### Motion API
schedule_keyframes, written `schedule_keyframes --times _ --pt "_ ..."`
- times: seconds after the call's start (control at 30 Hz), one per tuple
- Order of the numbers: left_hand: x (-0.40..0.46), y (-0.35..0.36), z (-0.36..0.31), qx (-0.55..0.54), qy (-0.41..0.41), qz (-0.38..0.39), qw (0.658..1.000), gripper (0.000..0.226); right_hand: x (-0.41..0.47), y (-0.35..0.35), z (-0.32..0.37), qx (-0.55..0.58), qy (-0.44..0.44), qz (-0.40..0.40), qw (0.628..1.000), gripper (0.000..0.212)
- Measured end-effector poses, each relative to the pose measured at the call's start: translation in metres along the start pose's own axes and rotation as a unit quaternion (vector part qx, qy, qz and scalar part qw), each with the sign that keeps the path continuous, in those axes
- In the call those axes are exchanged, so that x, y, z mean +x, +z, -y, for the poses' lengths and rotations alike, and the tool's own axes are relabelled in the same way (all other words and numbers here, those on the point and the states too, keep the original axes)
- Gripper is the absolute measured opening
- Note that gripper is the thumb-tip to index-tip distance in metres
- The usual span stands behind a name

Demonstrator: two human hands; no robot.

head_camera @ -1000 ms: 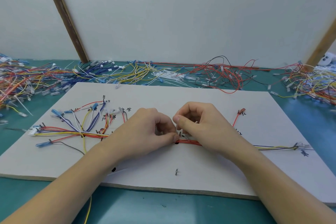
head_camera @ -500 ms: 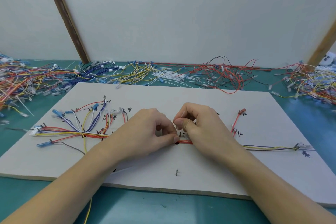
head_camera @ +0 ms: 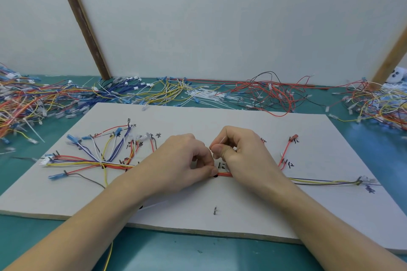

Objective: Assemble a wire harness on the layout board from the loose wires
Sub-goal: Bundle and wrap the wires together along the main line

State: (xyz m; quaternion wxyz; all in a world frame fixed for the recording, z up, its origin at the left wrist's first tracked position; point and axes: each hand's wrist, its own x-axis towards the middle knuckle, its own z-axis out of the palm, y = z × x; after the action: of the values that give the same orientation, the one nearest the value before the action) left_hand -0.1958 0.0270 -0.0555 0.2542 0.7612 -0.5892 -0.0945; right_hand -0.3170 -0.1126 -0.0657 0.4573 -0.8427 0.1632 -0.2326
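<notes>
White board (head_camera: 242,125) lies flat on a teal table (head_camera: 198,253), and both hands meet at its middle over the wire bundle (head_camera: 225,174). The left hand (head_camera: 176,165) has its fingers curled, thumb and forefinger pressed together on the bundle where the red and orange strands show between the two hands. The right hand (head_camera: 242,152) is curled too, its thumb and forefinger pinching a thin white strip (head_camera: 220,140) that sticks up and to the left out of the fist; it looks like a cable tie, though I cannot tell for certain. The two hands touch at the fingertips.

To the left, the bundle runs along the board to a spot where it fans out into blue, white, yellow and red wires (head_camera: 105,149), each ending at a small post or a handwritten mark. To the right of the hands, yellow and dark strands (head_camera: 326,181) carry on to a clear plug (head_camera: 366,180) near the board's right edge. Two short red wires (head_camera: 286,149) stand apart above that run. A lone metal post (head_camera: 215,210) stands on bare board, nearer the front edge.

Loose wires (head_camera: 154,92) lie heaped along the back of the table, against a pale wall panel (head_camera: 220,28), with more piled at the far left (head_camera: 26,103) and far right (head_camera: 378,105).
</notes>
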Motion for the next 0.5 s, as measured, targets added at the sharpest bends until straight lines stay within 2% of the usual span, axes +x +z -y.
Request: schedule_keyframes --times 0.2,0.4,0.5 --pt "0.0000 -0.0007 0.0001 0.005 -0.003 0.003 1.000 0.013 0.0017 0.0017 -0.0020 0.074 0.039 0.008 0.996 0.031" --pt "0.0005 -0.0012 -0.0008 -0.004 -0.006 0.001 1.000 0.014 0.0013 0.0026 -0.0003 0.128 0.054 0.014 0.990 0.027" --pt "0.0000 -0.0019 -0.0003 -0.009 -0.006 -0.001 1.000 0.014 0.0014 0.0016 0.0003 0.137 0.066 0.015 0.988 0.032"
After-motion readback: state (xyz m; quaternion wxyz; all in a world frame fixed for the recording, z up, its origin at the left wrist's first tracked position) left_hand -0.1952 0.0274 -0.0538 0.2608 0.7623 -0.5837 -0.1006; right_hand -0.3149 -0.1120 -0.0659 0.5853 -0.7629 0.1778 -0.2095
